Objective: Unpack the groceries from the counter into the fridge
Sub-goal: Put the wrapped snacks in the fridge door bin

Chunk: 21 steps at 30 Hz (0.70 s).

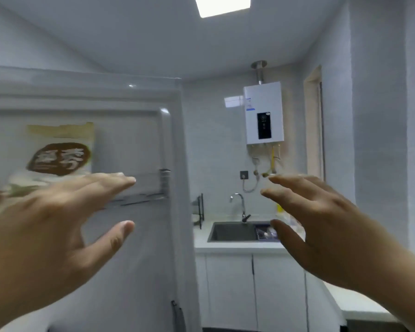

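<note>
The white fridge door (134,140) stands open on the left, its inner side facing me, with a wire door rack (151,188). A pale packet with a brown oval label (60,154) sits in that rack. My left hand (58,226) is raised in front of the door, fingers spread and straight, holding nothing. At the same height to the right, my right hand (321,224) hovers with its fingers straight and empty. No groceries are in either hand.
A white counter (235,245) with a dark sink (235,232) and a chrome tap (240,204) lies ahead, white cabinets below. A white water heater (264,111) hangs on the tiled wall. A black rack (199,209) stands left of the sink. More counter (359,305) runs along the right.
</note>
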Available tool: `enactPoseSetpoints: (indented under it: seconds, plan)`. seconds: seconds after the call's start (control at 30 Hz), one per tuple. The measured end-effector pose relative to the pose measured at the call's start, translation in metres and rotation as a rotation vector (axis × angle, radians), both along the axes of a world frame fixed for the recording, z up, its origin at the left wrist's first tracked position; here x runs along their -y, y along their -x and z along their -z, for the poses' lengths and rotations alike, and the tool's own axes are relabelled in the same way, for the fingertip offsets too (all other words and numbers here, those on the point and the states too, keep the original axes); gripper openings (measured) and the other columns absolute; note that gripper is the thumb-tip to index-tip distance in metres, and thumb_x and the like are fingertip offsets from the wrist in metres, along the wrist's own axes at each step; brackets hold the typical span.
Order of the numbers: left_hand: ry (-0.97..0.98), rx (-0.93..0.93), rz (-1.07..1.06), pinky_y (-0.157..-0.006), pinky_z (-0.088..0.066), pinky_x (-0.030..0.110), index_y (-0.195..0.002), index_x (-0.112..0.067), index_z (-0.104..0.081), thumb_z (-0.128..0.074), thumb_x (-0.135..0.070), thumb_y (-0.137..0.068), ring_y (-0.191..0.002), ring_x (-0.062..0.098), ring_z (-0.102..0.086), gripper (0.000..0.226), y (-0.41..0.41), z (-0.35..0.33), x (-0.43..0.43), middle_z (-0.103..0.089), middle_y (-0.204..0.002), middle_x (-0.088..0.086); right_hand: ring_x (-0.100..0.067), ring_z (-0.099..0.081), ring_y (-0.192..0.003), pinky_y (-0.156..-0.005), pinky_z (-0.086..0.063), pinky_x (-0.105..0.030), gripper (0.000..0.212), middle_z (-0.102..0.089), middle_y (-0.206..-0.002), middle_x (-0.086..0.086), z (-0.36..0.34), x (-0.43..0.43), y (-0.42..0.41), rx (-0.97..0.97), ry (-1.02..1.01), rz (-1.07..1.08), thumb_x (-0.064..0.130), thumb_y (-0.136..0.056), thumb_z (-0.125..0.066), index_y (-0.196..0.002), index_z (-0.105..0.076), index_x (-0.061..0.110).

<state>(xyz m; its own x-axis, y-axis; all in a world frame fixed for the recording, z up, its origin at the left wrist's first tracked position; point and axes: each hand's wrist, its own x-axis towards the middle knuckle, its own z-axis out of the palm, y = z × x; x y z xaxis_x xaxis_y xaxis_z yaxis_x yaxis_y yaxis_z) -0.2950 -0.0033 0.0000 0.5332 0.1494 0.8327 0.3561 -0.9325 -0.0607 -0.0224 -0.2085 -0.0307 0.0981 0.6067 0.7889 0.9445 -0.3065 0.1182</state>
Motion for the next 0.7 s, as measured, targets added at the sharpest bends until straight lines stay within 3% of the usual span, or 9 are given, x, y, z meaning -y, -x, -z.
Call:
enactPoseSetpoints:
  seconds: [0.1,0.23,0.33,0.57,0.7]
  plan:
    - [0.021,-0.048,0.088,-0.089,-0.051,0.055,-0.131,-0.045,-0.050,-0.050,-0.067,-0.081,-0.116,0.020,-0.060,0.054,-0.049,0.024,0.022,-0.060,-0.130,-0.015,-0.028,-0.059,-0.118,-0.097,-0.051,-0.041,0.042,-0.061,-0.131,-0.007,0.023,0.048,-0.032,-0.066,-0.039,0.085,0.033,-0.087,-0.061,-0.126,-0.062,0.018]
    - [0.213,-0.106,0.211,-0.095,-0.048,0.057,-0.130,-0.051,-0.051,-0.050,-0.072,-0.078,-0.121,0.017,-0.057,0.056,-0.123,0.063,0.035,-0.055,-0.133,-0.024,-0.015,-0.054,-0.116,-0.099,-0.030,-0.028,0.048,-0.063,-0.128,0.000,0.063,0.117,-0.066,-0.314,-0.146,0.236,0.038,-0.083,-0.056,-0.127,-0.063,0.019]
    - [0.311,-0.194,0.334,-0.101,-0.045,0.054,-0.130,-0.050,-0.051,-0.047,-0.078,-0.076,-0.124,0.012,-0.054,0.060,-0.204,0.094,0.049,-0.050,-0.134,-0.031,-0.012,-0.046,-0.127,-0.102,-0.026,-0.024,0.046,-0.055,-0.138,0.005,0.103,0.175,-0.097,-0.456,-0.145,0.424,0.038,-0.089,-0.054,-0.134,-0.057,0.025]
    - [0.336,-0.408,0.661,-0.091,-0.052,0.053,-0.135,-0.046,-0.049,-0.049,-0.074,-0.077,-0.114,0.016,-0.059,0.065,-0.387,0.159,0.162,-0.059,-0.129,-0.017,-0.006,-0.028,-0.134,-0.104,-0.015,-0.014,0.052,-0.039,-0.148,0.014,0.159,0.302,-0.132,-0.616,-0.093,0.901,0.039,-0.095,-0.053,-0.145,-0.042,0.030]
    - [0.479,-0.414,0.864,-0.088,-0.049,0.044,-0.118,-0.067,-0.041,-0.047,-0.075,-0.076,-0.103,0.008,-0.054,0.043,-0.463,0.177,0.240,-0.055,-0.117,-0.023,-0.003,-0.023,-0.138,-0.113,-0.018,-0.019,0.052,-0.032,-0.151,0.020,0.176,0.350,-0.137,-0.698,-0.123,1.155,0.042,-0.097,-0.047,-0.147,-0.035,0.035]
